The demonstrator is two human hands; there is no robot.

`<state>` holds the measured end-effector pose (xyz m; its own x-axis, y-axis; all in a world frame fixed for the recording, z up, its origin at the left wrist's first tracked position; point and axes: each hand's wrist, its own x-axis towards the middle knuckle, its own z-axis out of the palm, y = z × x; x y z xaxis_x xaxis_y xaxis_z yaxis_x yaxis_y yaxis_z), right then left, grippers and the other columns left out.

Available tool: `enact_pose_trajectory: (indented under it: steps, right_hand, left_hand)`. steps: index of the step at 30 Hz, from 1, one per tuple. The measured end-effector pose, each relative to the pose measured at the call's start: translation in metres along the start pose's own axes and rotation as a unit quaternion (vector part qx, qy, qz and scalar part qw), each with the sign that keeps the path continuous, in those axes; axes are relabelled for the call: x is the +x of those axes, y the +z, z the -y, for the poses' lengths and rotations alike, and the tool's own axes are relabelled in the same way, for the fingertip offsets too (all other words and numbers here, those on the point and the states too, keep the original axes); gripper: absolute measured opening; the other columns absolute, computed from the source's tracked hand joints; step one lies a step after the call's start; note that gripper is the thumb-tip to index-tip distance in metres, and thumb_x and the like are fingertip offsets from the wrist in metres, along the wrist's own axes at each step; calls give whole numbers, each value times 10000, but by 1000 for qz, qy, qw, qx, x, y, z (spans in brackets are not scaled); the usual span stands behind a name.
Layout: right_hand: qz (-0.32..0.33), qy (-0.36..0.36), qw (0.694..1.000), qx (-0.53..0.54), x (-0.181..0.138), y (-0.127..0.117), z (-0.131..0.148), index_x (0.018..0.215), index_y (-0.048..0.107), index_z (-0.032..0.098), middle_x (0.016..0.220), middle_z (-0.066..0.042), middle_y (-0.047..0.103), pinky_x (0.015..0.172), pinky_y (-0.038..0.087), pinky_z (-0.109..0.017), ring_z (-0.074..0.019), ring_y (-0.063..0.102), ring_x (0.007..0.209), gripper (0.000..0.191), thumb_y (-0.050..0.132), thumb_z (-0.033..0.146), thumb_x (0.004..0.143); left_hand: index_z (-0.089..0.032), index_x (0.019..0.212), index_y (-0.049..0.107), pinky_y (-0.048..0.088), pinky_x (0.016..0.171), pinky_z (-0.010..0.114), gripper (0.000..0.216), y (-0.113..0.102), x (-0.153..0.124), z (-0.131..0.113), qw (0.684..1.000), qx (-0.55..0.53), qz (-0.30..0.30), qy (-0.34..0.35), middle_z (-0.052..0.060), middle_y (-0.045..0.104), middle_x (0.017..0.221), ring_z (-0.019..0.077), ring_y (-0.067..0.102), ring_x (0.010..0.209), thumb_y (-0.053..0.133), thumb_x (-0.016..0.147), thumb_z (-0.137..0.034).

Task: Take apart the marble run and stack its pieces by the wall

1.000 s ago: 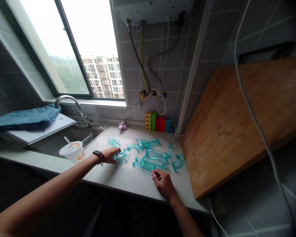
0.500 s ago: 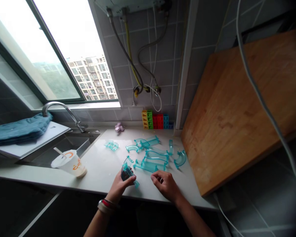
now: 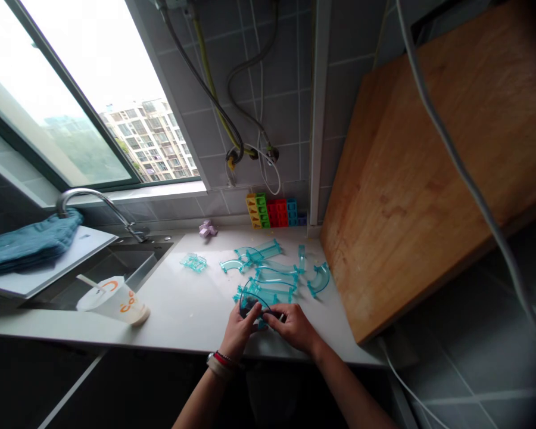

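Near the front edge of the white counter point(image 3: 192, 322), my left hand point(image 3: 240, 326) grips a clear teal plastic track piece point(image 3: 245, 293) with a curved edge. My right hand point(image 3: 291, 326) has come against the same piece from the right, fingers pinched at its side; the fingers partly hide where they touch. Just beyond my hands lie several more teal track pieces point(image 3: 277, 275), straight and curved. One curved teal piece point(image 3: 318, 280) rests apart at the right, and a small cluster of teal parts point(image 3: 193, 263) lies to the left.
A plastic drink cup point(image 3: 114, 301) with a straw stands left, beside the sink point(image 3: 161, 257) and faucet point(image 3: 99, 196). Coloured blocks point(image 3: 277, 213) and a lilac block piece point(image 3: 208, 229) sit along the wall. A large wooden board point(image 3: 429, 179) leans at the right.
My left hand has moved right with the track piece and turned it. My right hand has closed in on the same piece. The view has shifted slightly.
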<state>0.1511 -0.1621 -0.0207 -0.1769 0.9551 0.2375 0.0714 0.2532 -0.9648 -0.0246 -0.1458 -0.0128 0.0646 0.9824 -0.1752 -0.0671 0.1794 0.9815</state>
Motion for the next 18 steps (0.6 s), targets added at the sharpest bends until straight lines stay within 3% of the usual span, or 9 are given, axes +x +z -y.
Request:
enact_pose_trajectory:
  steps: [4, 9, 12, 15, 18]
  right_hand:
    - [-51, 41, 995, 76, 3, 1, -10, 780, 752, 183, 648, -18, 686, 552, 490, -269, -168, 622, 576, 335, 648, 477, 905]
    - [-115, 67, 980, 151, 6, -1, -19, 1047, 642, 182, 740, -18, 690, 511, 498, -264, -149, 628, 537, 385, 602, 545, 927]
    - [-143, 74, 969, 190, 7, -3, -19, 1108, 558, 198, 757, -8, 689, 488, 474, -254, -130, 603, 494, 398, 589, 557, 939]
    - [-154, 88, 947, 267, 8, -4, -18, 1133, 521, 210, 749, 6, 680, 488, 466, -246, -128, 602, 500, 407, 639, 538, 922]
    - [-145, 116, 923, 337, 8, -6, -16, 1076, 515, 223, 715, 27, 655, 487, 465, -244, -132, 600, 504, 390, 668, 539, 905]
  left_hand:
    - [-178, 1080, 668, 623, 715, 389, 573, 2, -2, -3, 998, -54, 10, -21, 121, 694, 1056, 264, 712, 923, 678, 822, -689]
    - [-136, 1025, 726, 614, 769, 381, 598, -9, -4, -8, 997, -76, -23, -9, 153, 714, 1066, 256, 715, 923, 682, 818, -695]
    - [-124, 1034, 758, 601, 731, 353, 625, -11, -1, -12, 997, -67, -35, -7, 151, 723, 1020, 239, 706, 881, 679, 813, -704]
    - [-110, 1056, 766, 597, 704, 342, 628, -3, 8, -18, 997, -78, -1, 0, 149, 717, 998, 228, 702, 854, 661, 839, -690]
    - [-177, 1265, 703, 555, 567, 281, 590, 11, 20, -21, 995, -88, 33, 19, 76, 696, 934, 140, 652, 662, 724, 844, -590]
